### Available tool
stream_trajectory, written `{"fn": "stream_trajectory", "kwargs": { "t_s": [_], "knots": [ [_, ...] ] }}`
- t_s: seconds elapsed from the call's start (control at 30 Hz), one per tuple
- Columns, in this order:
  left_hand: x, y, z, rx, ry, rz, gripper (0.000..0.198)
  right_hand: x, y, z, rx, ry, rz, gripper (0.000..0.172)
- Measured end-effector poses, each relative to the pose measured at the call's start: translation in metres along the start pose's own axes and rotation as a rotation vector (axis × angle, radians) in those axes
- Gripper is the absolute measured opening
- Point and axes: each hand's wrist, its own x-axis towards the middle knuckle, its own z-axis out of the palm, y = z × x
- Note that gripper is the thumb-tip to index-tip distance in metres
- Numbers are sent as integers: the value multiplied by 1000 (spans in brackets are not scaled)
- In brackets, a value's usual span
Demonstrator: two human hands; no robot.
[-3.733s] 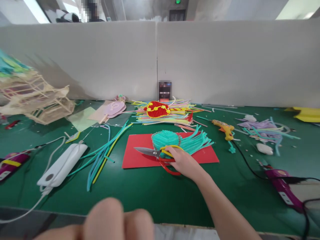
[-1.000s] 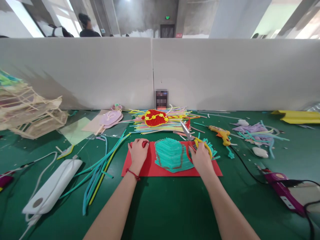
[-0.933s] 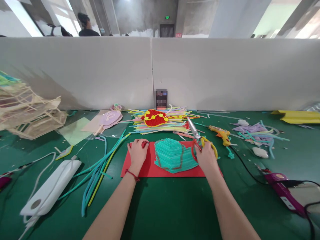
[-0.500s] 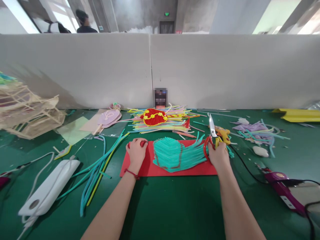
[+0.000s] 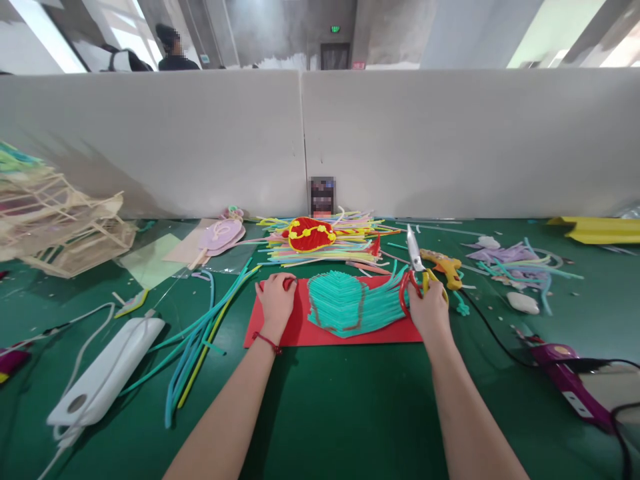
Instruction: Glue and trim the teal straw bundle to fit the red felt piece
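Observation:
A red sheet point(image 5: 298, 320), apparently card, lies in front of me on the green table. On it rests a turquoise leaf-shaped piece point(image 5: 336, 303) made of fuzzy stems, with a brown line drawn on it and loose strands trailing right. My left hand point(image 5: 276, 300) is curled at the sheet's left end, with red card showing between its fingers. At the right end, my right hand point(image 5: 429, 310) grips scissors point(image 5: 414, 250) with red and yellow handles. Their blades point away from me, above the strands' far side. Fingers partly cover the handles.
Behind the sheet, a red and yellow ornament point(image 5: 312, 235) tops a pile of colored stems point(image 5: 280, 257). An orange glue gun point(image 5: 443, 265) lies right of the scissors. A white power strip point(image 5: 107, 373) and turquoise stems point(image 5: 193, 350) are left; a purple tool point(image 5: 565, 377) is right.
My right hand has shifted left with the scissors, uncovering more of the orange glue gun. The left hand stays at the sheet's left end. The view has moved slightly.

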Motion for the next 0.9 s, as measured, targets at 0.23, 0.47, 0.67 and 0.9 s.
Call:
{"fn": "stream_trajectory", "kwargs": {
  "t_s": [0.23,0.47,0.67,0.9],
  "knots": [
    [-1,-2,-1,0,-4,36,12,-10,-7,2,-41,-140,-197,32],
    [1,-3,-2,-18,-10,56,12,-9,-2,7,-66,-308,-329,30],
    [1,-5,-2,-97,-1,77,12,0,-2,-1,-43,-318,-290,27],
    [4,-7,0,-326,150,13,19,-5,-7,-4,-65,-350,-276,34]
  ]
}}
